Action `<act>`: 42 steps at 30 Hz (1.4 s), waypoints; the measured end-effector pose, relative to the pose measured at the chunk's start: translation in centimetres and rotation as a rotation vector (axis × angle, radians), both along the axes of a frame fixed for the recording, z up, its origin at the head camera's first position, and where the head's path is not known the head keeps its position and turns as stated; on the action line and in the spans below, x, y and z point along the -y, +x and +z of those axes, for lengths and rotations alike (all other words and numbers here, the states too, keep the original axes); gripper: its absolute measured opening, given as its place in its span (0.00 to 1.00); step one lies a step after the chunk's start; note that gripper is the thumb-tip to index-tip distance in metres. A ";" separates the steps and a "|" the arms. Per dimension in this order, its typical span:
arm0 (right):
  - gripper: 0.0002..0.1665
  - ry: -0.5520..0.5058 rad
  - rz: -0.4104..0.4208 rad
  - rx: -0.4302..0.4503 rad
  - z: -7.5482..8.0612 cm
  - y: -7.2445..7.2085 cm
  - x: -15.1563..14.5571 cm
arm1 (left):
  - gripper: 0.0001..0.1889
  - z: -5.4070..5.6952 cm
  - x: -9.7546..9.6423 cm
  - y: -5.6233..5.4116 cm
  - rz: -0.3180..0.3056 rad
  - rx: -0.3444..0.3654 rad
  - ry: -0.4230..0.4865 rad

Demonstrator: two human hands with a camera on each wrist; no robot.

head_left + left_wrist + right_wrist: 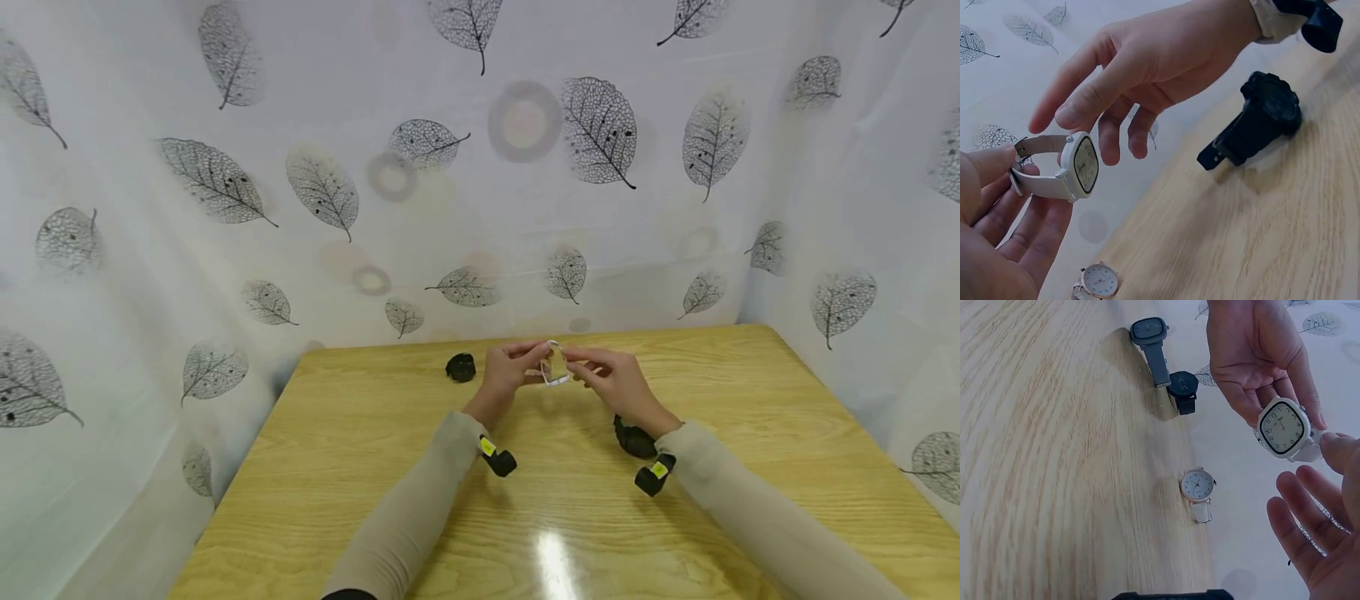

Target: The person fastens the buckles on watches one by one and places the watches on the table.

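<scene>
A white wristwatch (pixel 1079 165) with a rounded-square face is held up in front of the person, its strap bent into a loop. My left hand (pixel 510 372) pinches the strap at the buckle end between thumb and fingers. From the other side, my right hand (pixel 613 385) reaches to the strap with thumb and forefinger tips right at it, the other fingers loose and spread. The face (pixel 1282 428) points toward the right wrist camera. On the table beyond lies a rose-gold watch with a white dial (pixel 1197 485); in the head view it is hidden.
A bulky black watch (pixel 1266 109) rests on the wooden table (pixel 360 433) by my right forearm. At the table's far side, left of my left hand, a dark square-faced watch (pixel 1149 330) lies close to a round black one (pixel 1183 384). A leaf-patterned curtain (pixel 480 208) hangs behind.
</scene>
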State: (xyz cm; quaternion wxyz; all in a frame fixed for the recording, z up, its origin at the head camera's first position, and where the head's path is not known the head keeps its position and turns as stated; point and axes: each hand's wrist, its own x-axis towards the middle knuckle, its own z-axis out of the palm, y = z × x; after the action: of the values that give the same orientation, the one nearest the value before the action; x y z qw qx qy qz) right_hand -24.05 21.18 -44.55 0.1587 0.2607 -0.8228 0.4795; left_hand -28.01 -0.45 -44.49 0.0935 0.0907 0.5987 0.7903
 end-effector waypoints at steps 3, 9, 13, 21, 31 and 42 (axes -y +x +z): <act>0.19 -0.026 0.005 0.022 -0.2 -0.1 0.1 | 0.14 0.0 -0.2 0.1 -0.004 0.011 0.002; 0.18 -0.057 -0.007 0.068 0.0 0.2 0.4 | 0.15 -0.1 -0.3 0.2 -0.013 0.013 -0.008; 0.18 -0.070 0.002 0.110 1.4 1.1 0.7 | 0.16 -0.3 -0.4 0.2 -0.041 -0.018 -0.016; 0.19 -0.131 -0.012 0.200 2.0 1.1 -0.5 | 0.24 -0.6 -0.3 0.9 -0.058 -0.345 -0.249; 0.20 -0.175 -0.002 0.244 0.1 0.2 -2.3 | 0.18 -1.4 -1.2 1.4 -0.059 -0.439 -0.336; 0.20 -0.153 -0.011 0.294 0.3 0.1 -3.1 | 0.16 -1.5 -2.3 0.9 -0.050 -0.370 -0.358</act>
State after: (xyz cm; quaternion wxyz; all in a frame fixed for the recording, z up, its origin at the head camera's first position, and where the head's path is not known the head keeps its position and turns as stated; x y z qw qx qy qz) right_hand -23.98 24.29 -44.24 0.0588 0.1705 -0.7995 0.5729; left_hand -27.14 1.86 -45.95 0.0163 0.2305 0.7334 0.6393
